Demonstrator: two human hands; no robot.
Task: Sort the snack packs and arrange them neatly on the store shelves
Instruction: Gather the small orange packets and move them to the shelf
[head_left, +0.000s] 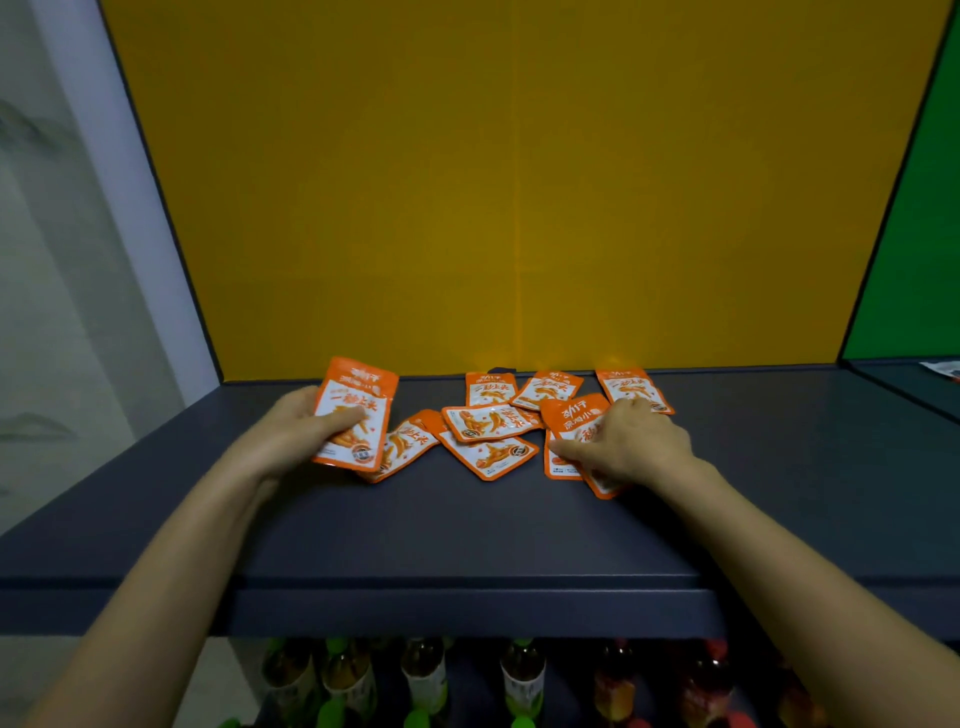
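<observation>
Shelf (467, 519) of dark board, backed by a yellow panel (519, 182), with orange snack packs scattered along its rear half.

At the left, the left hand (306, 431) grips one upright pack (353, 415): fingers curl round its left edge and the thumb lies across its face. The pack is tilted up off the board with its print toward the viewer, probably so it can be read and squared before placing. A slanted pack (408, 447) lies flat just beneath it, partly covered by its lower corner.

In the middle, two overlapping packs (491, 422) lie crosswise, one on the other, unsorted. Behind them, three rear packs (545, 389) lie near the panel, roughly in a row but each turned differently.

To the right, the right hand (634, 441) rests palm-down on a small pile of packs (571, 415), with the thumb stretched left along the lower edge. The fingers are hidden behind the back of the hand, so whether they pinch a pack or only press the pile flat cannot be told. Judged from this pose, the pile is being steadied or gathered.

A green panel (919, 234) marks the neighbouring bay at the far right.

Below the shelf, a lower tier holds bottles (522, 675) standing upright in rows, some green-capped and some red-capped. All the snack packs are on the upper shelf; arranging is at an early stage.
</observation>
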